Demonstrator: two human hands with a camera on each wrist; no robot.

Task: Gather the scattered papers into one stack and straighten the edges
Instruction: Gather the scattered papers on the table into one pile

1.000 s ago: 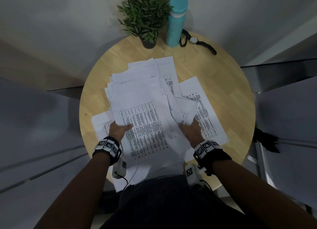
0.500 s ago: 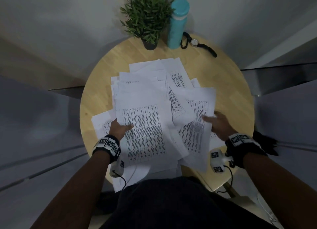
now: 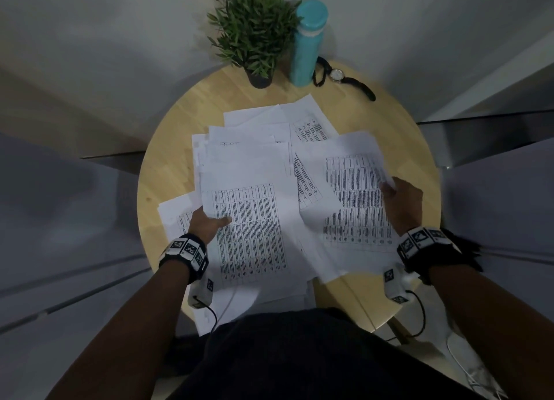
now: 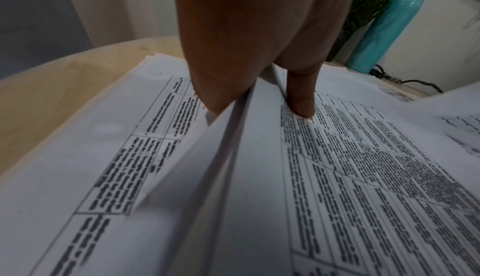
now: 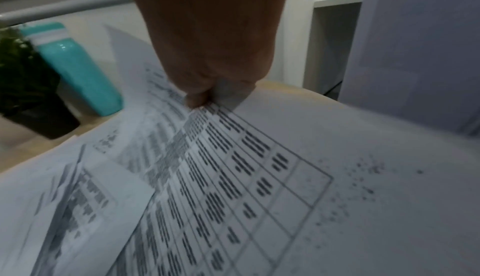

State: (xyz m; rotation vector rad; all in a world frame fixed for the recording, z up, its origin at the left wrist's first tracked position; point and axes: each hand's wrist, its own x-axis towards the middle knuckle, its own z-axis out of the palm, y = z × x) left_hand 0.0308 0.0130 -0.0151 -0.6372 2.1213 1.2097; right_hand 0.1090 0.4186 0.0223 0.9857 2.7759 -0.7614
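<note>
Head view: my left hand (image 3: 207, 224) grips the left edge of the main pile of papers (image 3: 254, 207) on the round wooden bench (image 3: 168, 171), thumb lying on the top printed sheet and fingers tucked beneath. In the left wrist view the thumb (image 4: 301, 100) presses on the table of text while the fingers (image 4: 221, 75) pass under several lifted sheets, so the hand is clamped on the pile's edge.

My right hand (image 3: 403, 203) pinches the right margin of a separate printed sheet (image 3: 353, 195), which overlaps the right side of the pile and reaches toward the bench's right rim. The right wrist view shows my fingers (image 5: 197, 96) closed on that sheet's edge, the paper bowed upward.

The papers lie fanned and askew at the bench's centre, edges unaligned; one sheet pokes out at lower left, and others overhang the near rim.

At the far edge stand a potted plant (image 3: 254, 36) and, just beside it, a teal bottle (image 3: 307, 42); a wristwatch (image 3: 337, 75) lies to the bottle's right.
</note>
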